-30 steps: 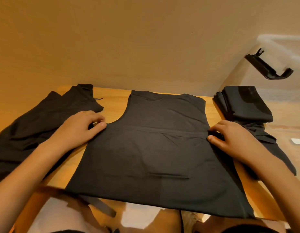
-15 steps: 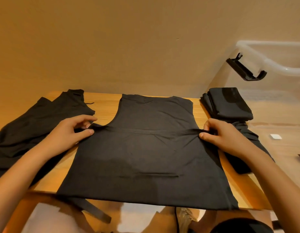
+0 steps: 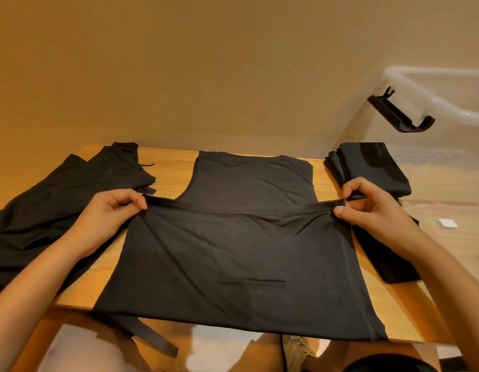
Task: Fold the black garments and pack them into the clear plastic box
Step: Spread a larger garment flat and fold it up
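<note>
Both hands pinch the spread black garment [image 3: 241, 251] at its sides: left hand [image 3: 112, 210] on the left edge, right hand [image 3: 372, 208] on the right, thumb and forefinger closed on cloth, with a taut ridge between them. Garment lies mid-desk [image 3: 174, 173], long axis near edge to far edge, hem overhanging the near edge. Ridge runs crosswise, so I judge the fold travels along that axis. Clear plastic box [image 3: 434, 87] sits off the far right corner, nearer the right hand.
</note>
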A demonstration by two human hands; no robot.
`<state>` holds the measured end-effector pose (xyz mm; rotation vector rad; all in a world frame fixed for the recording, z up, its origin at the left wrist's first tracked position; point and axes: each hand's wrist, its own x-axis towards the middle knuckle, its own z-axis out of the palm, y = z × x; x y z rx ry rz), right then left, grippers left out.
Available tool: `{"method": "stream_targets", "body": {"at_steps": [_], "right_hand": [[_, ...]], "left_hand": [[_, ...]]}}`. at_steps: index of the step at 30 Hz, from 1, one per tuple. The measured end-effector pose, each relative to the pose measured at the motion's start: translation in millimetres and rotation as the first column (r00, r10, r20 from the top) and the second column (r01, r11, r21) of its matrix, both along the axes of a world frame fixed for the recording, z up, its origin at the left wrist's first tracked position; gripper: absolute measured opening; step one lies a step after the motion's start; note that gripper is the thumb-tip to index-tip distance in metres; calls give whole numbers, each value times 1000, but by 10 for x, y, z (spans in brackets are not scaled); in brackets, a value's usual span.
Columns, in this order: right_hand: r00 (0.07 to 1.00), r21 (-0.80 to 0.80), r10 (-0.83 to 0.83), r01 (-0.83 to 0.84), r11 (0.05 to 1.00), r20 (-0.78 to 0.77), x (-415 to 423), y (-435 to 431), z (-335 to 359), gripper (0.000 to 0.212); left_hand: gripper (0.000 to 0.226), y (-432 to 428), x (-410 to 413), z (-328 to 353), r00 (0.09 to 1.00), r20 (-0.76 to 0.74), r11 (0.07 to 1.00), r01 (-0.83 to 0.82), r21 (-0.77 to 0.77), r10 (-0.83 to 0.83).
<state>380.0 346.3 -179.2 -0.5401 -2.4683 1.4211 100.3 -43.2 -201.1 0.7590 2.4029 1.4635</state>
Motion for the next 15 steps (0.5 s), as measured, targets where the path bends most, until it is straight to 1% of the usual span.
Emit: {"method": "stream_targets", "body": {"at_steps": [2,3,6,8,11,15], "right_hand": [[999,-9,-30,30,1000,-30,12,1,-45,18],[999,20,-35,36,999,-29,13,5,-79,16],[999,84,-28,30,996,-35,8,-27,-144,5],[998,107,-26,31,994,-51,5,-33,-166,8],[999,113,-32,35,993,-30,6,-35,-178,11],[998,76,-62,64,995,-25,13,-50,-169,13]], "left_hand": [[31,-7,-21,-48,1000,-3,999,-25,-26,25],[32,-1,-12,-56,999,-15,998,-34,-47,33],[27,12,29,-56,998,-55,996,-41,-85,36],[26,12,38,-43,998,-46,996,-44,-81,41],[26,11,52,-14,999,-11,997,-42,-65,41],[27,18,93,27,999,17,999,-34,-37,35]]}}
